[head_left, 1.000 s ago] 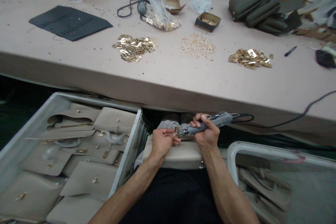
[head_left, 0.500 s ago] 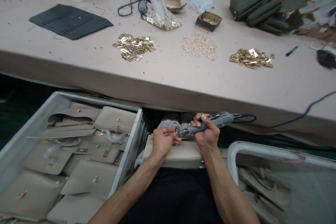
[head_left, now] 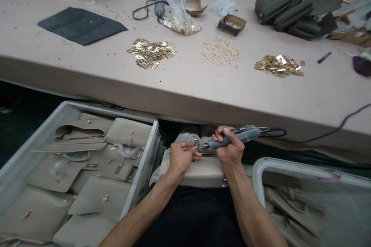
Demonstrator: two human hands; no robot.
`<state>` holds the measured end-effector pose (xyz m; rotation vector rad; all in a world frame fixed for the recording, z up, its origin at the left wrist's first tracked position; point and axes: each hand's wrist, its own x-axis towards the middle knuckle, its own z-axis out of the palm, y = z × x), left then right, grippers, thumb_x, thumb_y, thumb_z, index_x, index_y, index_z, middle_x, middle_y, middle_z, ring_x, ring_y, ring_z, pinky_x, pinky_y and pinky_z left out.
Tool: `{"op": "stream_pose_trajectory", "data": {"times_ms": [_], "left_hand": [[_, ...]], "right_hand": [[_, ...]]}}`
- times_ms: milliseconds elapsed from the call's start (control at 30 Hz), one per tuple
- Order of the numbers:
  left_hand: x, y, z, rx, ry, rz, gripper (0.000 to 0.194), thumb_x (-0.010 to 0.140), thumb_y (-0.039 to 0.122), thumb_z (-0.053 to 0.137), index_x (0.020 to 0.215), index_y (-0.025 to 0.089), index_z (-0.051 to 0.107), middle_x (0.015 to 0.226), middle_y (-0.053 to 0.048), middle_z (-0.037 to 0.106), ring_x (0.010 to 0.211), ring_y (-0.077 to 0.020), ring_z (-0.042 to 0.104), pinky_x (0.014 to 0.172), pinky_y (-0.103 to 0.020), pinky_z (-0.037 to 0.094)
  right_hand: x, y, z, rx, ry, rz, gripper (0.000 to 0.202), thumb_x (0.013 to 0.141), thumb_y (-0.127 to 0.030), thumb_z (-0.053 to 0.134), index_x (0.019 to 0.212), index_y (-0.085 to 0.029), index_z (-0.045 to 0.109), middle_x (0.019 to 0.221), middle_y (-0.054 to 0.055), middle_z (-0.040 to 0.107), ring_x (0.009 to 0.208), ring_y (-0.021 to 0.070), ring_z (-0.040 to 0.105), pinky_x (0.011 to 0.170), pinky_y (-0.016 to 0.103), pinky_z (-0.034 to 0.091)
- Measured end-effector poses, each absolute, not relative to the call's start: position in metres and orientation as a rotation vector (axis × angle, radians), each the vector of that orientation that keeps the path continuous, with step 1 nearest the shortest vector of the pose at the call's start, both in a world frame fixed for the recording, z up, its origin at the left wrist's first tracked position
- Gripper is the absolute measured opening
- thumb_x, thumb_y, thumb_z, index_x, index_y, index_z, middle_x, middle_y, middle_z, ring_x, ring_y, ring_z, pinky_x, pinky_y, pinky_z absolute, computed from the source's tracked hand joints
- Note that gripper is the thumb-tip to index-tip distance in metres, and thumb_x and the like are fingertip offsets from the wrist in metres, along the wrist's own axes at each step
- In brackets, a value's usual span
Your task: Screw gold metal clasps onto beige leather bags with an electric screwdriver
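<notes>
On my lap lies a beige handbag (head_left: pixel 199 170). A small gold metal plate (head_left: pixel 196 144) with a rectangular opening is pinched in the fingers of my left hand (head_left: pixel 182 158), just above the bag. My right hand (head_left: pixel 230 144) is wrapped around a grey electric screwdriver (head_left: pixel 246 134), held nearly level. Its tip points left and meets the gold plate; whether a screw sits there is too small to tell. A dark cord trails from the tool's rear end to the right.
Left stands a grey crate (head_left: pixel 145 158) of beige bags; right, a white-rimmed bin (head_left: pixel 257 177) with darker bags. The table (head_left: pixel 185 92) ahead bears gold plates (head_left: pixel 150 52), tiny screws (head_left: pixel 220 52), more gold pieces (head_left: pixel 278 65), a small box (head_left: pixel 232 25) and a black sheet (head_left: pixel 82 25).
The whole view has shifted slightly, so the table's things sit a little farther right and lower. Both hands keep the same hold, the screwdriver tip still at the gold plate.
</notes>
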<state>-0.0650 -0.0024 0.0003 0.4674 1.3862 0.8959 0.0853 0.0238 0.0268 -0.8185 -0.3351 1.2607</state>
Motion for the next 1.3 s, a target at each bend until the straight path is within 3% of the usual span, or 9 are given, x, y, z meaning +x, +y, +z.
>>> {"op": "stream_pose_trajectory", "data": {"times_ms": [233, 567, 1000, 1300], "left_hand": [[-0.065, -0.002, -0.003, 0.468, 1.384, 0.901, 0.012, 0.073, 0.009, 0.078, 0.082, 0.009, 0.070, 0.058, -0.011, 0.074, 0.049, -0.0220, 0.073, 0.047, -0.023, 0.059], [-0.064, -0.002, -0.003, 0.479, 1.394, 0.887, 0.009, 0.077, 0.003, 0.070, 0.085, 0.008, 0.069, 0.059, -0.012, 0.075, 0.049, -0.0208, 0.072, 0.047, -0.023, 0.059], [-0.062, -0.002, -0.004, 0.482, 1.401, 0.876, 0.010, 0.076, 0.002, 0.066, 0.084, 0.007, 0.069, 0.060, -0.013, 0.075, 0.048, -0.0215, 0.072, 0.046, -0.024, 0.058], [-0.064, -0.002, -0.003, 0.471, 1.381, 0.886, 0.010, 0.073, 0.004, 0.070, 0.082, 0.008, 0.072, 0.060, -0.013, 0.075, 0.050, -0.0229, 0.073, 0.048, -0.025, 0.059]], "right_hand": [[0.087, 0.024, 0.026, -0.816, -0.320, 1.262, 0.024, 0.070, -0.018, 0.082, 0.072, -0.019, 0.058, 0.075, -0.001, 0.059, 0.055, 0.0088, 0.045, 0.057, 0.026, 0.046], [0.083, 0.023, 0.030, -0.829, -0.381, 1.217, 0.023, 0.072, -0.019, 0.082, 0.071, -0.019, 0.059, 0.075, -0.001, 0.058, 0.056, 0.0099, 0.046, 0.056, 0.027, 0.046], [0.064, 0.015, 0.045, -0.791, -0.784, 1.070, 0.019, 0.084, -0.017, 0.076, 0.072, -0.019, 0.061, 0.072, 0.000, 0.056, 0.057, 0.0132, 0.051, 0.057, 0.030, 0.042], [0.058, 0.011, 0.039, -0.846, -0.996, 0.963, 0.022, 0.089, -0.023, 0.078, 0.077, -0.020, 0.061, 0.072, 0.000, 0.057, 0.070, 0.0185, 0.058, 0.063, 0.033, 0.047]]}}
